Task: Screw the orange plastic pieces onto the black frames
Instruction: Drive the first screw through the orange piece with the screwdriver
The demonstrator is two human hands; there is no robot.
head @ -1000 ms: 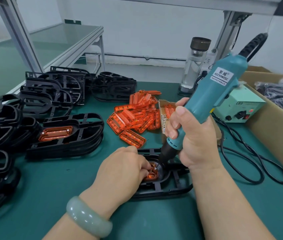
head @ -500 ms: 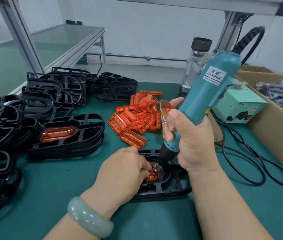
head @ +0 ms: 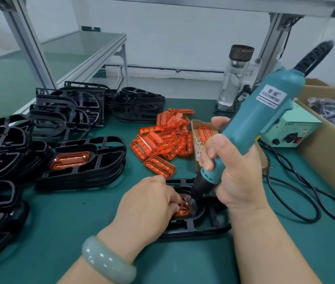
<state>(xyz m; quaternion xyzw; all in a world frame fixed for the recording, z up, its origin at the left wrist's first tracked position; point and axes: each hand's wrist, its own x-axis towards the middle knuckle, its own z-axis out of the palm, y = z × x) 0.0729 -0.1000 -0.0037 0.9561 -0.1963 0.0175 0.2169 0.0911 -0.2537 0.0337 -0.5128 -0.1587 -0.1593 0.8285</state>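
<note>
Frame (head: 195,228) lies flat at near centre. Driver (head: 265,119) slants up to the far right, wrapped in my right hand (head: 236,177), bit pointing down and left onto the orange piece (head: 183,211) seated in the frame. My left hand (head: 148,199), just left, pinches that piece steady, hiding its long axis.

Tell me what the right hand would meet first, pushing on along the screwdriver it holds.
Probably the orange piece in the black frame, just below the screwdriver, beside the left hand; depth unclear.
</note>
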